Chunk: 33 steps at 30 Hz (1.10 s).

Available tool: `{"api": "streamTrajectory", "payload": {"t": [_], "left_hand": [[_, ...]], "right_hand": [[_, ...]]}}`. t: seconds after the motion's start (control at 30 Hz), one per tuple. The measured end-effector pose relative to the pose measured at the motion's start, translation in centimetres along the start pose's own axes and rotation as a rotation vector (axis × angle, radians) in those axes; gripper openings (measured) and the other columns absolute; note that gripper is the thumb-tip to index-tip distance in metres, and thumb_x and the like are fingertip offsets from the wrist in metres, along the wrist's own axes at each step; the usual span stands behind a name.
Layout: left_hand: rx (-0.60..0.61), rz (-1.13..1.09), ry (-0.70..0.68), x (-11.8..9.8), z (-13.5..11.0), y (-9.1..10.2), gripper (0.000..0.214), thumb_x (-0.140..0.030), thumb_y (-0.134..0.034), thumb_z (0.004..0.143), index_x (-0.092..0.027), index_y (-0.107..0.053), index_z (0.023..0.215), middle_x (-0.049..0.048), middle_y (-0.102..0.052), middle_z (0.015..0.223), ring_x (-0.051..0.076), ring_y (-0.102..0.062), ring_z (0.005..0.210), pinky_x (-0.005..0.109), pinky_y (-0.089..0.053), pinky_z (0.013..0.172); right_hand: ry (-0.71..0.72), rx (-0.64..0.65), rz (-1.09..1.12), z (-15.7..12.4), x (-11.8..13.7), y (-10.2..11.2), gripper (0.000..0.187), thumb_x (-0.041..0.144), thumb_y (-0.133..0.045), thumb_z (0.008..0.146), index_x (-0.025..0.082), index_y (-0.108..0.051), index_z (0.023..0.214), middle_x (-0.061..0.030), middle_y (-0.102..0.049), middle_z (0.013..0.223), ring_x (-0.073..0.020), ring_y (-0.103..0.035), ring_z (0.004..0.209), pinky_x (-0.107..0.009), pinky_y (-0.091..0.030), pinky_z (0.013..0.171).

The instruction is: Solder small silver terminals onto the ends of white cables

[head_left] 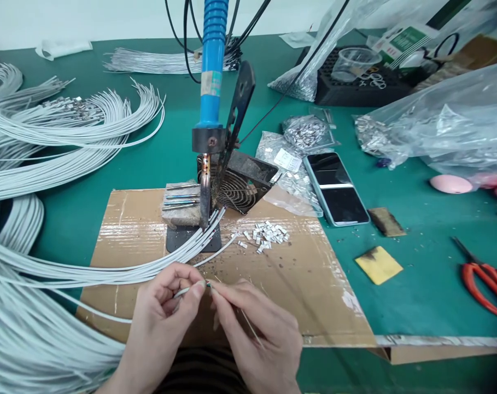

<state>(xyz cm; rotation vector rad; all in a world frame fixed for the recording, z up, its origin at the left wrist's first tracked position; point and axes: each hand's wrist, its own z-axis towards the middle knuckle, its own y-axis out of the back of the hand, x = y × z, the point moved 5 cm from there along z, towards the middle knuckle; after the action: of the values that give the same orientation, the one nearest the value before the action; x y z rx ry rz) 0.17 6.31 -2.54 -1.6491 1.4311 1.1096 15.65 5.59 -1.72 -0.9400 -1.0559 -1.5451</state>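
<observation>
My left hand (166, 314) pinches a white cable (181, 292) close to its end, between thumb and index finger. The thumb and fingertip of my right hand (258, 331) close on the cable's tip, where something small and greenish shows. A thin pale wire (251, 327), perhaps solder, runs through my right hand. Just beyond both hands, a row of white cables (150, 272) lies with its ends under a blue soldering iron (211, 93), clamped upright in a stand. Small metal connectors (270, 234) are scattered to the right of those ends.
Cardboard (314, 295) covers the green table (428, 230) under my hands. Large cable bundles (47, 131) fill the left. A fan (240, 186) stands behind the iron. Rightward lie a phone (341, 200), a yellow sponge (378, 265), red-handled scissors (478, 273) and plastic bags (440, 120).
</observation>
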Motion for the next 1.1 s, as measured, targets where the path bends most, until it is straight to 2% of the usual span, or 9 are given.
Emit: {"api": "streamTrajectory", "payload": {"t": [0.1, 0.17, 0.23, 0.43, 0.57, 0.77, 0.93, 1.0, 1.1], "left_hand": [[-0.002, 0.083, -0.030, -0.8, -0.3, -0.4, 0.014, -0.031, -0.082, 0.080, -0.021, -0.073, 0.075, -0.0048, -0.059, 0.059, 0.011, -0.049, 0.054, 0.017, -0.040, 0.050], [-0.050, 0.114, -0.031, -1.3, -0.5, -0.5, 0.013, -0.030, -0.082, 0.078, -0.021, -0.073, 0.074, -0.0049, -0.060, 0.058, 0.011, -0.049, 0.054, 0.017, -0.041, 0.050], [-0.096, 0.132, -0.031, -1.6, -0.6, -0.6, 0.013, -0.030, -0.081, 0.077, -0.021, -0.072, 0.073, -0.0046, -0.061, 0.059, 0.011, -0.051, 0.054, 0.018, -0.042, 0.051], [-0.098, 0.145, -0.034, -2.0, -0.8, -0.9, 0.013, -0.031, -0.080, 0.077, -0.023, -0.072, 0.072, -0.0037, -0.064, 0.061, 0.012, -0.054, 0.056, 0.019, -0.045, 0.052], [-0.103, 0.122, -0.016, -1.9, -0.7, -0.9, 0.013, -0.030, -0.081, 0.075, -0.022, -0.072, 0.071, -0.0037, -0.065, 0.063, 0.012, -0.056, 0.059, 0.018, -0.047, 0.056], [-0.113, 0.070, 0.036, -1.8, -0.7, -0.8, 0.015, -0.031, -0.083, 0.074, -0.021, -0.072, 0.072, -0.0033, -0.064, 0.063, 0.011, -0.051, 0.057, 0.018, -0.045, 0.052], [-0.103, 0.062, 0.034, -1.8, -0.6, -0.8, 0.014, -0.030, -0.083, 0.075, -0.022, -0.072, 0.072, -0.0043, -0.064, 0.064, 0.011, -0.051, 0.058, 0.017, -0.047, 0.053], [-0.090, 0.054, 0.027, -1.9, -0.6, -0.9, 0.014, -0.029, -0.082, 0.076, -0.022, -0.071, 0.071, -0.0042, -0.064, 0.064, 0.012, -0.055, 0.059, 0.017, -0.050, 0.055], [-0.073, 0.037, 0.002, -2.1, -0.6, -1.1, 0.013, -0.028, -0.080, 0.076, -0.023, -0.070, 0.070, -0.0017, -0.070, 0.072, 0.014, -0.067, 0.067, 0.019, -0.057, 0.064]], "right_hand": [[-0.215, -0.079, 0.070, 0.0, -1.1, 0.7, 0.017, 0.013, -0.074, 0.093, 0.025, -0.084, 0.097, 0.0015, -0.074, 0.067, -0.0116, -0.067, 0.050, -0.020, -0.056, 0.051], [-0.283, -0.133, 0.111, 0.2, -1.4, 1.0, 0.012, 0.016, -0.076, 0.092, 0.024, -0.083, 0.087, 0.0020, -0.072, 0.063, -0.0112, -0.065, 0.046, -0.020, -0.054, 0.047], [-0.248, -0.134, 0.135, 0.6, -1.1, 1.1, 0.013, 0.014, -0.077, 0.091, 0.023, -0.083, 0.084, 0.0019, -0.072, 0.063, -0.0115, -0.065, 0.048, -0.020, -0.053, 0.048], [-0.113, -0.069, 0.124, 1.7, -0.3, 0.6, 0.024, 0.005, -0.077, 0.089, 0.028, -0.086, 0.092, 0.0011, -0.076, 0.074, -0.0113, -0.067, 0.056, -0.019, -0.057, 0.054], [-0.093, -0.127, 0.063, 1.6, -0.6, 1.0, 0.025, 0.004, -0.076, 0.088, 0.027, -0.085, 0.093, 0.0016, -0.077, 0.076, -0.0110, -0.067, 0.057, -0.019, -0.058, 0.056], [-0.189, -0.112, 0.116, 1.2, -1.7, 1.2, 0.020, 0.010, -0.078, 0.089, 0.028, -0.086, 0.091, 0.0024, -0.074, 0.072, -0.0097, -0.064, 0.054, -0.017, -0.054, 0.052], [-0.326, -0.077, 0.265, 0.8, -2.5, 0.6, 0.015, 0.014, -0.078, 0.091, 0.027, -0.086, 0.088, 0.0020, -0.070, 0.070, -0.0090, -0.063, 0.052, -0.017, -0.051, 0.049], [-0.383, -0.080, 0.331, 0.7, -2.6, 0.5, 0.014, 0.015, -0.078, 0.091, 0.027, -0.086, 0.088, 0.0021, -0.070, 0.071, -0.0087, -0.063, 0.052, -0.017, -0.052, 0.050], [-0.372, -0.092, 0.369, 0.9, -2.5, 0.5, 0.014, 0.016, -0.080, 0.090, 0.028, -0.087, 0.089, 0.0021, -0.071, 0.074, -0.0079, -0.063, 0.053, -0.016, -0.052, 0.050]]}}
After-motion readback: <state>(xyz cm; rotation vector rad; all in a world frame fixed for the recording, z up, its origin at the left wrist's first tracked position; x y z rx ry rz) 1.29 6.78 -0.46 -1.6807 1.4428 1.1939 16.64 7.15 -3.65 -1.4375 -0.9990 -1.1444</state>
